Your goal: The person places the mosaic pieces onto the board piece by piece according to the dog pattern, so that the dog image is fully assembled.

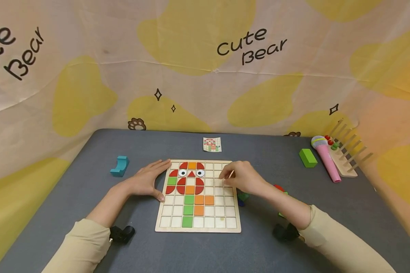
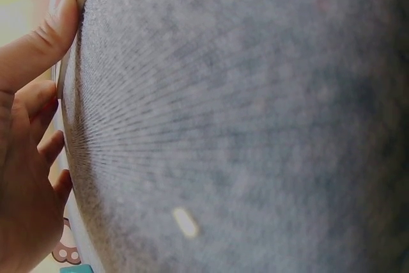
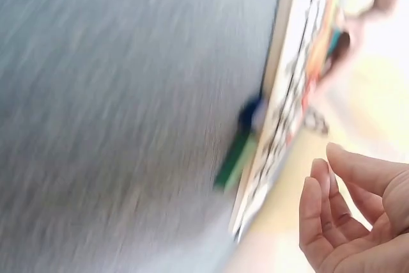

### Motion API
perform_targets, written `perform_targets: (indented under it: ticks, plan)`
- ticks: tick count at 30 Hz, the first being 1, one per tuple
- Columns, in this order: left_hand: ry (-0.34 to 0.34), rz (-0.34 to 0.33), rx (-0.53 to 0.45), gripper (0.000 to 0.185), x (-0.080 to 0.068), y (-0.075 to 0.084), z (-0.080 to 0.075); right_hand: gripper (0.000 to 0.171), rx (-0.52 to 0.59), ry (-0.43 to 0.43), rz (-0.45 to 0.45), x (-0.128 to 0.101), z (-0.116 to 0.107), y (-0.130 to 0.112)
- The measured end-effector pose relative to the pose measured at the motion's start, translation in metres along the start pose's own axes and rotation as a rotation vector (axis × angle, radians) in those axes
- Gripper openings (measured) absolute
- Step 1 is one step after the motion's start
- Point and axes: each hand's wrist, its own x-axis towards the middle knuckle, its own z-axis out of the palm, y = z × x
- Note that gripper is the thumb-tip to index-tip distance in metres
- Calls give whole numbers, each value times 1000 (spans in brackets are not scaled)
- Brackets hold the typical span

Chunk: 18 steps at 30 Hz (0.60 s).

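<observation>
A wooden grid board lies on the dark grey table, with red, orange, green and eye-patterned tiles in its left and middle squares. My left hand rests along the board's left edge, thumb near the front and the other fingers stretched toward the far corner. Over the board's right columns, my right hand pinches a small wooden tile, seen edge-on between thumb and fingers. Its face cannot be made out. In the right wrist view the fingers are bent toward the thumb, above the board.
Behind the board lies a pattern card. A teal curved block sits at left. At right are a green block, a pink toy microphone and a pegged wooden stand. Loose coloured pieces lie beside the board, partly behind my right arm.
</observation>
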Motion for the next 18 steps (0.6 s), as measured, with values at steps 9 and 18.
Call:
perform_targets:
  ticks: [9,18]
  plan:
    - [9,3,3,124,-2,1,-1,12,20,108,128,-27,-45,45]
    - [5,-2,-5,124,1,0,0,14,53,21,132,-69,-75,103]
